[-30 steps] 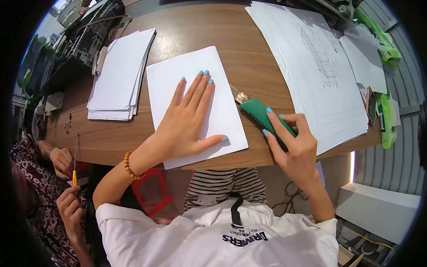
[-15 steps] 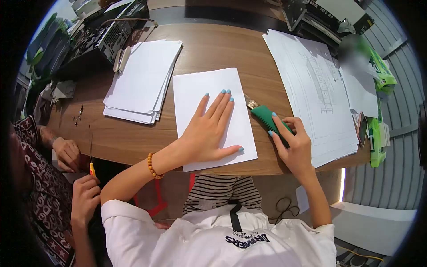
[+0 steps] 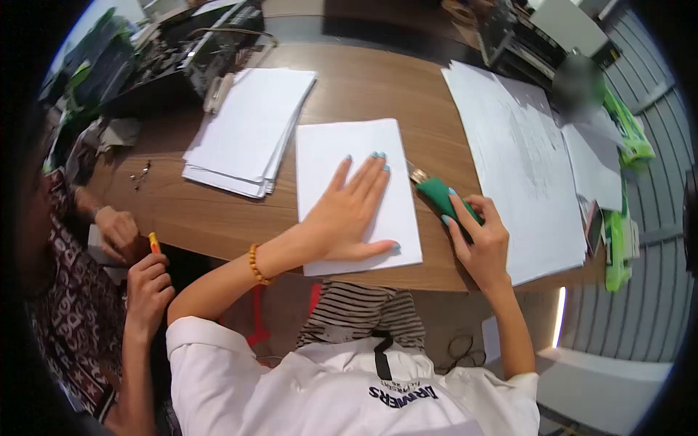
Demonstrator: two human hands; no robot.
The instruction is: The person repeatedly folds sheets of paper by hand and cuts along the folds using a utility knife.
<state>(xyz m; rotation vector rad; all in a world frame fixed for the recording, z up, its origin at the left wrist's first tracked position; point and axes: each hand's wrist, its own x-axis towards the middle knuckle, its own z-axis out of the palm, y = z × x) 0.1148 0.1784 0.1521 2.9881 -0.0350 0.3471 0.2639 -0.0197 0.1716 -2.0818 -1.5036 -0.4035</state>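
Note:
My left hand [image 3: 349,218] lies flat on a white sheet of paper [image 3: 327,149], fingers stretched toward its far end and thumb out to the right. It holds nothing and presses on the sheet. In my right hand [image 3: 481,236] is a green utility knife [image 3: 438,195], gripped from above beside the sheet's right edge. Its gold-coloured front and thin blade point away from me and to the left, near the paper's edge. The rear of the handle is hidden under my fingers and palm.
A paper stack [image 3: 240,131] lies left; large printed drawing sheets [image 3: 520,167] lie right. Several small screws [image 3: 142,176] are near a co-worker's hands [image 3: 149,294], one holding a yellow-handled screwdriver [image 3: 154,243]. An opened computer case [image 3: 211,62] stands at the back left.
The view has shifted slightly, while both my hands keep about the same places on the paper and the knife. The co-worker's screwdriver has turned, and its shaft no longer shows clearly.

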